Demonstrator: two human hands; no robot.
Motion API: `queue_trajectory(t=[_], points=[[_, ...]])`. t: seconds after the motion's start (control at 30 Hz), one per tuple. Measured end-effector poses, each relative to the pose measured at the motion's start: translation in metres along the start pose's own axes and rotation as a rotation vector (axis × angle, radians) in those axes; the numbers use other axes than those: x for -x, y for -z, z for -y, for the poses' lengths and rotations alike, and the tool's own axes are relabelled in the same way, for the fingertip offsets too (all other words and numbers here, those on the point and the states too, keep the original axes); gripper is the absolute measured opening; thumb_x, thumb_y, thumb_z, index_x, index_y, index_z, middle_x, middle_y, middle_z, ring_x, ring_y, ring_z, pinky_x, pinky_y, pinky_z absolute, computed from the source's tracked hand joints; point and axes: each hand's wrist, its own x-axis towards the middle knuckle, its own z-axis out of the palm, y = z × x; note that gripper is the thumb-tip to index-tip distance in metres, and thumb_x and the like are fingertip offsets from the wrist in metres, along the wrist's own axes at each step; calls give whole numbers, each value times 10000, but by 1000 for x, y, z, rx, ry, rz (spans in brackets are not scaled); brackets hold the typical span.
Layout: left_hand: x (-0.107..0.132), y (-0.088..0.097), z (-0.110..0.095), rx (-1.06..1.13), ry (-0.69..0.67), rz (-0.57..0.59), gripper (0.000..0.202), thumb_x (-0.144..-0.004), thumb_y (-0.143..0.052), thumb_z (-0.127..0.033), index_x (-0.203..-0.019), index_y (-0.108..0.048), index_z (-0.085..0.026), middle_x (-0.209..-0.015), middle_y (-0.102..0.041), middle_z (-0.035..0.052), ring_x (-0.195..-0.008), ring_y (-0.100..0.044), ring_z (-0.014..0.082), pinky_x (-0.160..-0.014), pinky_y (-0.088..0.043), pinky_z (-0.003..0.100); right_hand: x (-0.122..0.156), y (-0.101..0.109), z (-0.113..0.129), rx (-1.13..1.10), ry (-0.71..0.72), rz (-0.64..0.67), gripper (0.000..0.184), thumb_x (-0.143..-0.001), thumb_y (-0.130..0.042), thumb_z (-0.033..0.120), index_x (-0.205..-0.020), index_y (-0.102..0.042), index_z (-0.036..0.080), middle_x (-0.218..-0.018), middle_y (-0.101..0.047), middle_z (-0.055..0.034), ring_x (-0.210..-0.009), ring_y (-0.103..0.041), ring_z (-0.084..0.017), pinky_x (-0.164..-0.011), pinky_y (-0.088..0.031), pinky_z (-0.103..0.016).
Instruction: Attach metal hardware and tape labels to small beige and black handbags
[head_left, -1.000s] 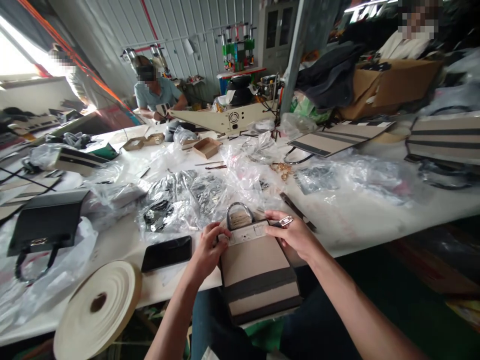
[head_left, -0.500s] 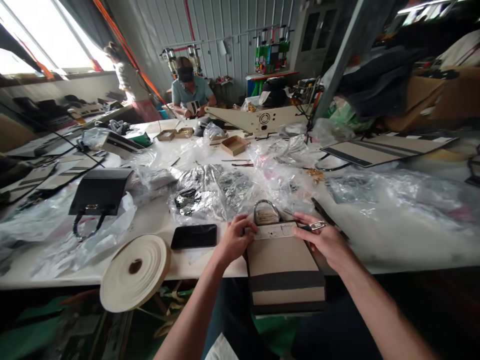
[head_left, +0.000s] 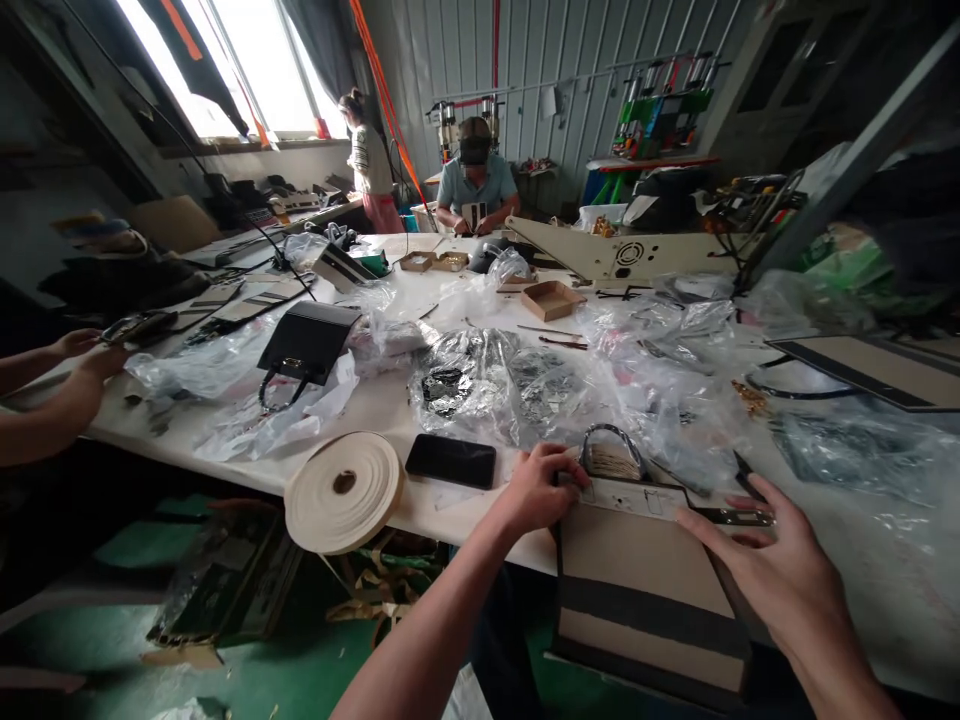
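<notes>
A beige bag panel (head_left: pixel 645 560) with dark bands and a pale top strip hangs over the table's front edge. My left hand (head_left: pixel 546 487) is closed on its upper left corner. A dark handle (head_left: pixel 616 440) arches beyond the top strip, around a stack of thin tan layers. My right hand (head_left: pixel 787 570) is at the upper right corner, its thumb at the panel's edge. Between its fingers is a dark strap with a metal fitting (head_left: pixel 739 516); whether this joins the panel is hidden.
Left of my hands are a black phone (head_left: pixel 451 461), a roll of cream tape (head_left: pixel 330 495) and a black handbag (head_left: pixel 309 340). Clear plastic bags (head_left: pixel 517 375) lie beyond. A co-worker's hands (head_left: pixel 97 350) work at the left edge; another person (head_left: pixel 476 185) sits across the table.
My view has turned left, so the table's things sit further right in the picture. A co-worker's arms now show at the left. My right hand has spread wider with the strap.
</notes>
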Motion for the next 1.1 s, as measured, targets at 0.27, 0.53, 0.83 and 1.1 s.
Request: queue_trajectory(t=[0.27,0.53,0.83,1.1], points=[[-5,2,6,25,-106,16,247,-880,-703,-165,-1017,-879,-270,-1524,-655,103,-1583,-511,367,-1392,-313,557,13,2,25,91,81,29,875,-732,-920,729,-1419,-793,203,-1304,-818,-151,-674,-602,-158,-696,-574,-355],[-7,-1,12,48,-104,-8,248,-894,-688,-165,-1000,-884,-274,-1523,-660,103,-1542,-536,380,-1365,-350,595,9,7,31,34,48,183,664,-763,-895,682,-1202,-877,185,-1179,-870,-131,-765,-702,-221,-770,-595,-381],[0,-6,7,52,-54,-43,268,-867,-702,-163,-990,-894,-302,-1482,-690,64,-1510,-563,331,-1366,-377,470,-25,-3,131,384,595,13,398,-969,-759,617,-1065,-869,247,-1054,-857,-116,-673,-635,-226,-762,-547,-417],[2,-5,3,86,-47,-55,255,-869,-674,-172,-968,-884,-278,-1443,-726,87,-1512,-569,337,-1339,-383,462,-42,-213,238,392,837,768,180,-992,-796,333,-1112,-912,264,-1150,-877,-64,-1011,-793,-285,-916,-591,-378]])
